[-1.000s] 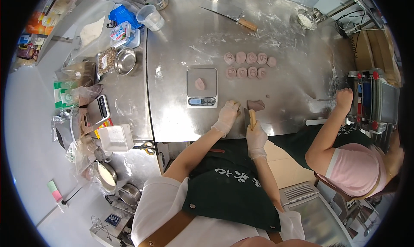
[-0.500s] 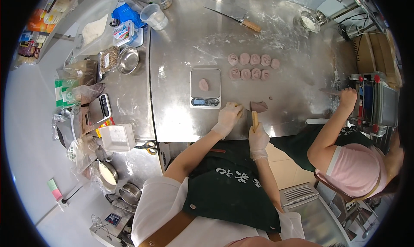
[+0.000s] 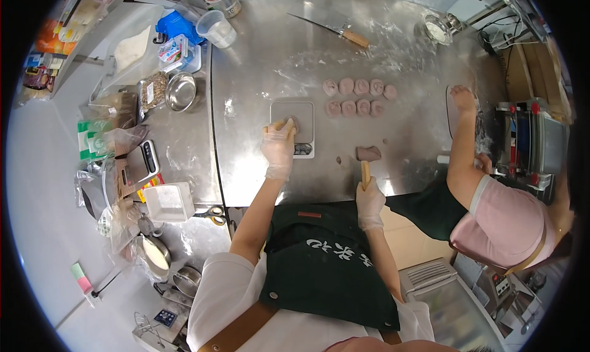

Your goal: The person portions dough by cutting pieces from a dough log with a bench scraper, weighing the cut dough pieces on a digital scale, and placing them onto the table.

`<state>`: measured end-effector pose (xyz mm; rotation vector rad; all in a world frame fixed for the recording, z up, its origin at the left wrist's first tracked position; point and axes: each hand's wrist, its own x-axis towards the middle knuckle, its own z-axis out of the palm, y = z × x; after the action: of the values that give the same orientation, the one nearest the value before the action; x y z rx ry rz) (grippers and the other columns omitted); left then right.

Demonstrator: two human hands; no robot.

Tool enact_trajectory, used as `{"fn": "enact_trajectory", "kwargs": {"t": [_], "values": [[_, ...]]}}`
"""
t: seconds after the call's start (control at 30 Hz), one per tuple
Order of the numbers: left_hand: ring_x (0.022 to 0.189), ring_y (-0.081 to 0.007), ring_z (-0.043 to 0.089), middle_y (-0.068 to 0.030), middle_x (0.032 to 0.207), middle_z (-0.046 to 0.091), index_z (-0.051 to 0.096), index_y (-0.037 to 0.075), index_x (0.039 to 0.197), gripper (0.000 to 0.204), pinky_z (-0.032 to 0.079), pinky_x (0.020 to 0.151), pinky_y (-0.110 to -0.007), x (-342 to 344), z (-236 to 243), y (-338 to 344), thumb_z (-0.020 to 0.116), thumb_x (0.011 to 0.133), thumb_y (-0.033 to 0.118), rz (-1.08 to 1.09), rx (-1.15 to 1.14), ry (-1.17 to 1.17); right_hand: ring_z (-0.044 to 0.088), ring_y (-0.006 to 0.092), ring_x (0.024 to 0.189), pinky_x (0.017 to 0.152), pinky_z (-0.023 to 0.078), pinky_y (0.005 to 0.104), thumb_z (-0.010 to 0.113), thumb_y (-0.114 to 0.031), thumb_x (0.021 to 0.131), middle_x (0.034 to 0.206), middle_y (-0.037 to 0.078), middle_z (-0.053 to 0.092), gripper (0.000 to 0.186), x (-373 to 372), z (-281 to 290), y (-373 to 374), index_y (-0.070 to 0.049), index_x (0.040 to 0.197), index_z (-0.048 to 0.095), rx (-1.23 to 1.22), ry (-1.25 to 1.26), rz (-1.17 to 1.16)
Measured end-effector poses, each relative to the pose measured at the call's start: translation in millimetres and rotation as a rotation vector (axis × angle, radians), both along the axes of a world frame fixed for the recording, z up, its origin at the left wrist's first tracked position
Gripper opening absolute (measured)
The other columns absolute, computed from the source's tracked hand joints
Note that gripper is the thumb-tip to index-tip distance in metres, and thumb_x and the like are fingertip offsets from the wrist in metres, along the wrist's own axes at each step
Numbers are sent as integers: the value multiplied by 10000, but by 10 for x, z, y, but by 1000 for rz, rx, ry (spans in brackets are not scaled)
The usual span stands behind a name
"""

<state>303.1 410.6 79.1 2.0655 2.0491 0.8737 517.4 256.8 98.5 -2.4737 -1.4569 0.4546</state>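
My gloved left hand (image 3: 278, 144) reaches over a flat digital scale (image 3: 304, 115), fingers closed on a small pink dough piece (image 3: 291, 121) on its plate and mostly covering it. In my gloved right hand (image 3: 370, 206) is a tool with a pale wooden handle (image 3: 365, 172); its working end cannot be made out against the steel. Just beyond that handle lies a larger mauve dough lump (image 3: 369, 153). Two dough scraps rest nearby, one small bit (image 3: 338, 160) to its left. Farther back, two rows of rounded pink dough pieces (image 3: 362, 108) sit on the steel table (image 3: 258, 63).
A long wooden-handled knife (image 3: 355, 39) lies at the back. A co-worker's hand (image 3: 463, 98) and arm extend over the table at right, beside a machine with red knobs (image 3: 536, 146). To the left stand a steel bowl (image 3: 181, 92), a white tub (image 3: 168, 203) and scissors (image 3: 215, 215).
My left hand has moved left and away from me, from beside the dough lump onto the dough piece on the scale. A scrap now shows where it was. The co-worker's arm has shifted left and farther back.
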Motion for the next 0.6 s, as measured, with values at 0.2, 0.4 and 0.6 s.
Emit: {"fn": "enact_trajectory", "kwargs": {"t": [0.2,0.4,0.6], "values": [[948,-313,545,-121,1012,555,578,106,1111,410,478,809,-417,592,-211,-471,692,723,179,-575,-260,-135,614,380,607,565,499,465,639,-227,799,677,177,621,191,-65,5,-11,-81,882,547,8,0,-2],[940,-298,560,-99,975,580,632,89,1019,272,512,711,-393,862,-510,-587,650,755,151,-603,-479,-48,613,377,591,553,501,457,639,-220,797,663,171,620,182,-84,45,-12,-85,883,554,-37,-17,-6],[918,-297,562,-92,948,576,633,85,1025,271,515,705,-393,792,-498,-639,620,756,116,-649,-378,-40,616,376,596,560,500,463,631,-216,801,658,170,618,179,-83,8,-1,-80,889,557,-14,20,9]]}}
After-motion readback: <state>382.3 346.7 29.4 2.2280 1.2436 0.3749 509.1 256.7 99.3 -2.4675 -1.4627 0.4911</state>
